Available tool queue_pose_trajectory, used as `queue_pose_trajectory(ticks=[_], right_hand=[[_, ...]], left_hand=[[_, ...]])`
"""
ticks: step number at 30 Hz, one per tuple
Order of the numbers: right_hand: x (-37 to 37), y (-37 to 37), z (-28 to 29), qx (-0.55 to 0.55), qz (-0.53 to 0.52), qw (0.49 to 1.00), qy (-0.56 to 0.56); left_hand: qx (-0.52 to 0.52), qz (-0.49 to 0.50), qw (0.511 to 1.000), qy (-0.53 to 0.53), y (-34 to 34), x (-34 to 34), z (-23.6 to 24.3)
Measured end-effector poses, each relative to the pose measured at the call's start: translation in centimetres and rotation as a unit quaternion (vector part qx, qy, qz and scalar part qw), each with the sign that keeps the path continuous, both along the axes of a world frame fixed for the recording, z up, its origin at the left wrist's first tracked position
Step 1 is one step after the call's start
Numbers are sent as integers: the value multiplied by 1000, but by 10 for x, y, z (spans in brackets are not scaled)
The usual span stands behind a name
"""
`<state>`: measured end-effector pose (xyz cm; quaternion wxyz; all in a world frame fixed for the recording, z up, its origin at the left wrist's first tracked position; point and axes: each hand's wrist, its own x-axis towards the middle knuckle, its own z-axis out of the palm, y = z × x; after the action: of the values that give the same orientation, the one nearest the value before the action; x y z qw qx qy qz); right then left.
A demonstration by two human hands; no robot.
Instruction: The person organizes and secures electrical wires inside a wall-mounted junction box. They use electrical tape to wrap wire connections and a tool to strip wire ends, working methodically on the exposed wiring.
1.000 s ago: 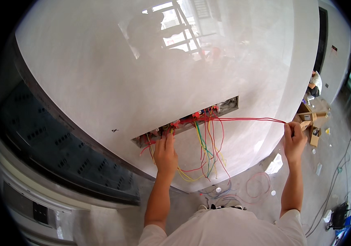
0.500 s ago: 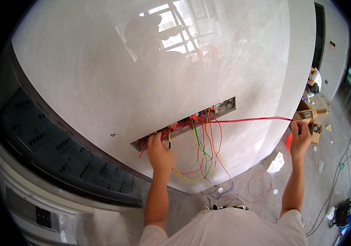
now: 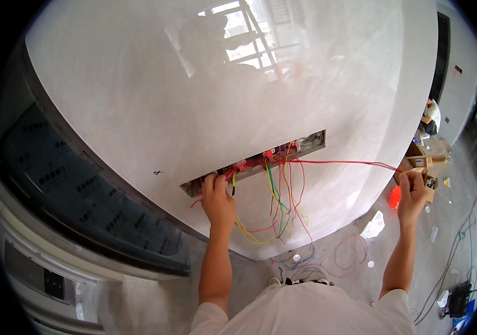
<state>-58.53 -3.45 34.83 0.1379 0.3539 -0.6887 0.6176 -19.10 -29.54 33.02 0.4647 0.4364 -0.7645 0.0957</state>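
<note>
A long slot-shaped wall recess [image 3: 310,144] holds coloured wiring and red connectors. At its lower left end my left hand [image 3: 218,202] has its fingers closed around red wires; a short red end pokes out beside it, and the fingertips are partly hidden in the opening. Far to the right, my right hand [image 3: 411,195] pinches the other end of the long red wires [image 3: 350,162], drawn nearly straight across the wall face. Between my hands, loose yellow, green and red wires [image 3: 275,206] dangle from the recess.
Glossy pale wall panel [image 3: 138,100] curves ahead, with a dark film-covered panel [image 3: 82,190] at left. On the floor lie coiled red wire [image 3: 352,251], white scrap [image 3: 373,224], cardboard boxes [image 3: 418,162] and cables [image 3: 455,254]. A person [image 3: 431,118] crouches at the far right.
The view has shifted slightly. Both hands keep their places at the recess and at the right end of the red wires, which now show as slightly separated strands near my right hand.
</note>
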Motion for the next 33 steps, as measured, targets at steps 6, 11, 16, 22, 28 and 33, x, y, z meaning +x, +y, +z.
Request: queue_pose_trajectory(ticks=[6, 11, 16, 22, 28, 33], right_hand=[[-9, 10, -63, 203, 31, 978, -49], [17, 1, -112, 392, 187, 879, -197], [48, -40, -132, 492, 369, 784, -87], [100, -106, -68, 303, 300, 903, 60], [163, -169, 4, 114, 271, 930, 222], [182, -204, 4, 152, 342, 913, 163]], left_hand=[[69, 65, 992, -78, 34, -36, 6], [-18, -41, 996, -79, 20, -40, 15], [113, -212, 949, 204, -10, -6, 9], [119, -256, 936, 211, -33, 25, -18], [-31, -240, 963, 121, -22, 11, -1], [-44, -236, 968, 72, -29, 23, -5]])
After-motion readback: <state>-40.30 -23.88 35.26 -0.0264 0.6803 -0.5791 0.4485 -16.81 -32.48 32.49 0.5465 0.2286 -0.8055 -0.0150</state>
